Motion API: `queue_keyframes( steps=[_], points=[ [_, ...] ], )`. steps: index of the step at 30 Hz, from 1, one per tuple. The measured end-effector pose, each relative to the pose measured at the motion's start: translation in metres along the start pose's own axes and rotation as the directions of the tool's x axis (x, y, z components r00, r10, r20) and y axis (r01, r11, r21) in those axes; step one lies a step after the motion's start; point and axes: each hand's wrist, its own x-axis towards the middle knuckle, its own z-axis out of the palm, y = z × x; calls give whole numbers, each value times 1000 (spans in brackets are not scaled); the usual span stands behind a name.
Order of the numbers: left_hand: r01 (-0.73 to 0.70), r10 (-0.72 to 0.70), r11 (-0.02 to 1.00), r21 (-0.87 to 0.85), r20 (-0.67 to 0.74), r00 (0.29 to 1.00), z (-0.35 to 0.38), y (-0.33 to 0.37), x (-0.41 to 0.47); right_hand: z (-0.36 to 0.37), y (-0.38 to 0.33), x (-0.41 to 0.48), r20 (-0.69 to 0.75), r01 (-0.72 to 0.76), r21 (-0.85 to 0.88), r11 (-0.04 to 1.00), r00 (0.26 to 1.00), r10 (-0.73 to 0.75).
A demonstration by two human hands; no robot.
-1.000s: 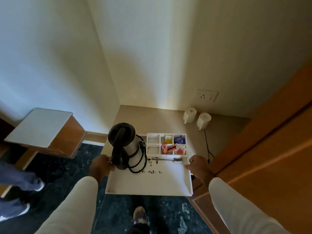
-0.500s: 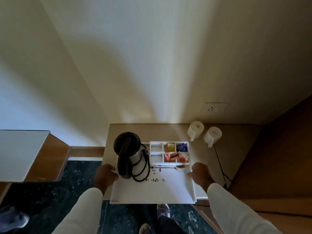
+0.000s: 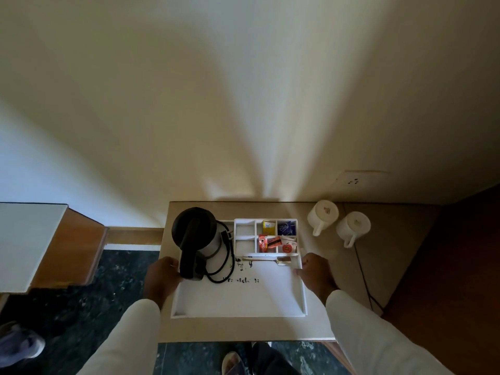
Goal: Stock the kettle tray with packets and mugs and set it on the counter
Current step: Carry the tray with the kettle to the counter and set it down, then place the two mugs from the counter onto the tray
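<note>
Both hands grip the white tray (image 3: 240, 301) at lower centre of the frame. The left hand (image 3: 162, 276) curls closed around its left rim beside the black-lidded kettle (image 3: 197, 239); the right hand (image 3: 315, 272) clasps the right rim, fingers wrapped under the edge. The tray sits over the beige surface (image 3: 338, 266). Its divided caddy (image 3: 266, 235) holds a yellow packet (image 3: 269, 227), a blue packet (image 3: 286, 228), and red and orange packets (image 3: 267, 243) in the nearer compartments (the left cells look bare). A spoon (image 3: 266, 258) lies just in front of the caddy. Two white mugs (image 3: 338, 221) stand upturned on the surface, right of the tray.
</note>
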Motion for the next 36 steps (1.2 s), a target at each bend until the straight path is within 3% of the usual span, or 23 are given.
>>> queue_keyframes(
  steps=[8,10,12,14,18,22,28,32,36],
  points=[
    [-36,35,999,-16,-28,999,-9,11,-1,-16,-8,8,-29,0,116,993,1000,3],
    [-84,83,997,-3,-123,989,-7,2,-20,-22,-4,10,-78,-37,189,981,996,53],
    [-203,202,979,22,-263,943,-1,-7,-53,-28,0,12,-145,-74,338,938,981,129],
    [-364,376,927,94,-290,880,9,-13,-85,-36,-1,15,-179,-61,482,874,970,167],
    [-578,631,749,324,-81,772,47,-27,-119,-46,-8,26,-272,75,470,880,960,63],
    [-554,606,703,445,32,795,80,-34,-107,-50,-9,38,-260,53,464,884,962,79],
    [-532,558,693,486,107,823,88,-23,-104,-66,-12,26,-221,110,602,790,975,33],
    [-519,534,717,465,112,838,92,-25,-105,-75,-23,-22,-280,247,537,806,954,-106],
    [-515,524,717,470,124,843,92,-24,-104,-37,-33,-85,-219,405,420,812,914,-342]
  ],
)
